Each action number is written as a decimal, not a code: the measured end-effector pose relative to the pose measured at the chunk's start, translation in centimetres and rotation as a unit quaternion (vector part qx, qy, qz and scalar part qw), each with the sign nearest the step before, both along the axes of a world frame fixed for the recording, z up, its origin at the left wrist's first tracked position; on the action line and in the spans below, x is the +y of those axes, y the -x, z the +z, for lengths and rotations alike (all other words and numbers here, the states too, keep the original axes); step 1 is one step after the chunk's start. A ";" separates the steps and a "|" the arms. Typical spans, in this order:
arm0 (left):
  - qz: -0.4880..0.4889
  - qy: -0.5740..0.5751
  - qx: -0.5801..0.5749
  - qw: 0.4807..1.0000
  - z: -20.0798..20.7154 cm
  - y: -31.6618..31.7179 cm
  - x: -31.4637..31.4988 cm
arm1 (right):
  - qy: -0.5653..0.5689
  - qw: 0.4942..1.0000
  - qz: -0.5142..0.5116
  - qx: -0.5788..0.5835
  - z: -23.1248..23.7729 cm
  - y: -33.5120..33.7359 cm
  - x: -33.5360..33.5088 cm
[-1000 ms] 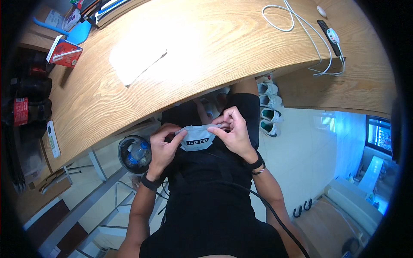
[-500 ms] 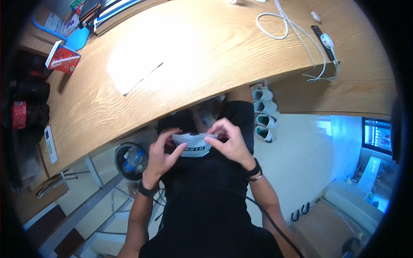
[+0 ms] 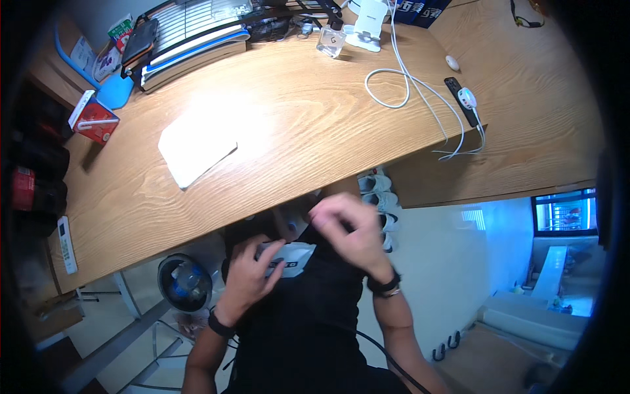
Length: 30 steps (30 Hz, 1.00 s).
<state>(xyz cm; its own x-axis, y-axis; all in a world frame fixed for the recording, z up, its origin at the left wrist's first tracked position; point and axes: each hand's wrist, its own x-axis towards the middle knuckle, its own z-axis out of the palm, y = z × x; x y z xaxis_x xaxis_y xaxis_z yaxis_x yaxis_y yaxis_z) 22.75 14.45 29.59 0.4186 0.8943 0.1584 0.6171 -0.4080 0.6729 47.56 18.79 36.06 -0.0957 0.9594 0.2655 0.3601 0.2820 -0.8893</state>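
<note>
A small whitish pouch (image 3: 299, 257) with dark lettering lies above my lap, just below the desk's front edge. My left hand (image 3: 247, 281) is closed on its left side, thumb in front and fingers behind. My right hand (image 3: 359, 238) is raised to the right of the pouch and apart from it. Its thumb and fingertips are drawn together in a pinch, slightly smeared by motion. Whether anything small sits between those fingertips I cannot make out.
The wooden desk (image 3: 282, 151) carries a bright white flat item (image 3: 197, 151), a red carton (image 3: 97, 123), a white remote (image 3: 67, 246), a white cable (image 3: 387, 105) and a clear glass bottle (image 3: 331, 42). A bin (image 3: 162, 282) stands below at left; shoes (image 3: 379, 184) are under the desk.
My right hand has let go of the pouch's right side and moved up and to the right. My left hand keeps the pouch. The view has shifted, showing more of the desk's back.
</note>
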 end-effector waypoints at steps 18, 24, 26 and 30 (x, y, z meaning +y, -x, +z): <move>-0.038 -0.098 -0.034 0.994 5.4 3.7 1.3 | 0.009 0.964 -0.144 0.224 4.6 -4.4 13.4; -0.007 -0.137 -0.011 0.990 6.8 6.4 0.9 | 0.069 0.973 -0.163 0.148 4.0 -5.8 16.6; 0.026 -0.159 -0.054 0.985 7.8 6.9 0.4 | 0.076 0.981 -0.151 0.098 4.3 -5.9 17.6; -0.008 -0.059 -0.137 0.989 8.7 7.4 0.1 | 0.071 0.990 -0.117 -0.038 5.0 -6.1 18.4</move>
